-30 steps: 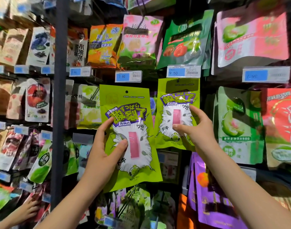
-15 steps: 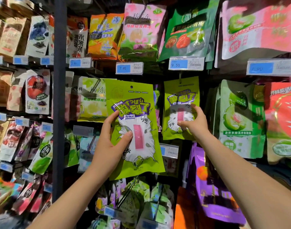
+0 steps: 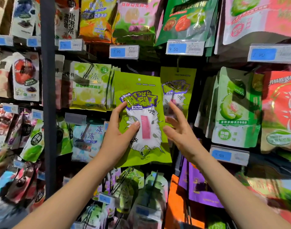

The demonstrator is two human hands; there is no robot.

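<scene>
Clutching pouch (image 3: 146,113) in left grip (image 3: 118,134), thumb on front, just below the 7.90 tag (image 3: 124,52). With right grip (image 3: 179,128) released, fingers spread, below-right of tag, before hung twin (image 3: 177,80). Seemingly hanging it; next calls for steadying, then raising.

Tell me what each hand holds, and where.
Left hand pinches the green pouch at its left edge, mid-height. Right hand, fingers spread beside it, holds nothing.

A dark upright post (image 3: 48,96) stands left among hanging snack pouches, blue price tags marked 7.90 (image 3: 124,51) and 9.50 (image 3: 185,47) sit above centre, a purple pouch (image 3: 200,190) hangs low right, and a red pouch (image 3: 283,109) far right.
</scene>
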